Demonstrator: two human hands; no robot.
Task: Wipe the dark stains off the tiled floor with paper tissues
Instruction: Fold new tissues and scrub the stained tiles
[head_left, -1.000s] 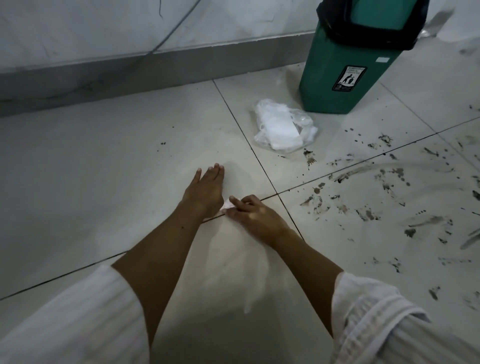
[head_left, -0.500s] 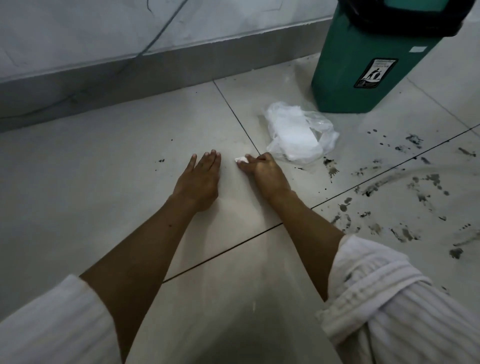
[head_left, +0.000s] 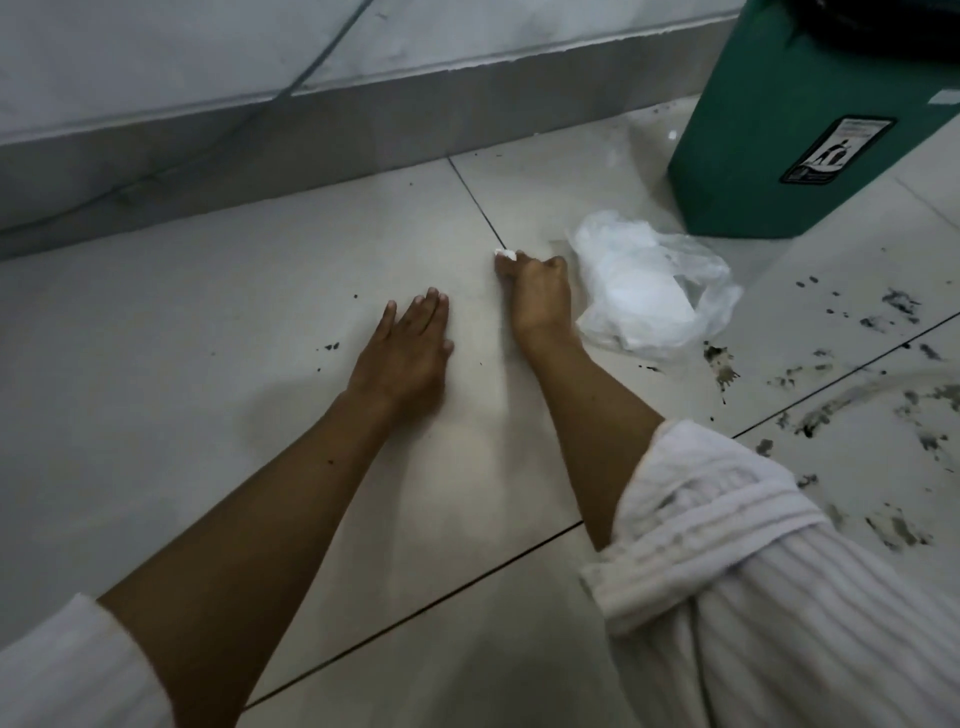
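Left hand (head_left: 410, 345) lies flat on the glossy pale floor (head_left: 218, 332), fingers straight and together, grasping nothing. Right hand (head_left: 537, 291) is curled, pinching a small crumpled white tissue (head_left: 505, 253) that pokes out past its fingertips and meets the floor on the dark grout line. Just right of that hand lies a crinkled clear plastic bag (head_left: 649, 291) with white tissues inside, its far edge near the base of a green plastic bin (head_left: 769, 130) with smooth, flat sides. Dark stains (head_left: 841, 400), smeared and speckled, cover the tiles to the right; a few small specks (head_left: 331, 346) lie left of the left hand. A grey skirting (head_left: 260, 150) bounds the floor along the far edge. Smooth open tile extends left and toward the viewer, between ribbed white sleeves (head_left: 753, 571).
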